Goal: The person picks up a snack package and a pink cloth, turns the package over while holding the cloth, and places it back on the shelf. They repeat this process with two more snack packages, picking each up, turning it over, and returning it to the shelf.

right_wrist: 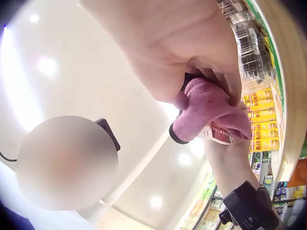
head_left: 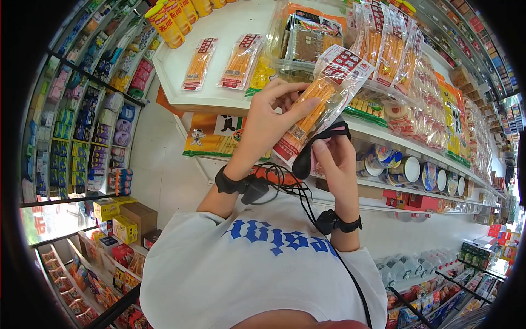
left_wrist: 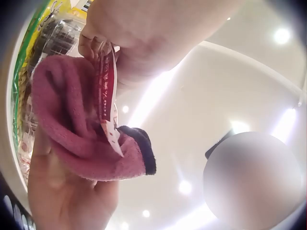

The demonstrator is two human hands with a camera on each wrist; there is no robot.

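Stick packet: a slim clear sleeve (head_left: 315, 109) of orange-yellow sticks, white with dark-red characters at the top, a small printed panel lower down and a red band at the bottom; it slants, top end up and to the right of the left fingers.
Left hand: the fingers of the left hand (head_left: 274, 112) pinch the packet by its side, thumb across its front.
Right hand: the fingers of the right hand (head_left: 335, 162) grip a fleecy cloth (right_wrist: 211, 108), just below the packet.
Cloth, head view: mostly its black side shows.
Cloth, wrist views: its pink pile and black edging show, folded beside the packet's lower end; contact between them is hard to tell.
Packet, left wrist view: seen nearly edge-on, with "100%" on the red band.
Beyond the left fingers: two similar packets (head_left: 239, 61) lie flat on the white tabletop (head_left: 219, 24), with yellow canisters (head_left: 166, 26) farther off.
Right of the fingers: more upright stick packets (head_left: 392, 44).
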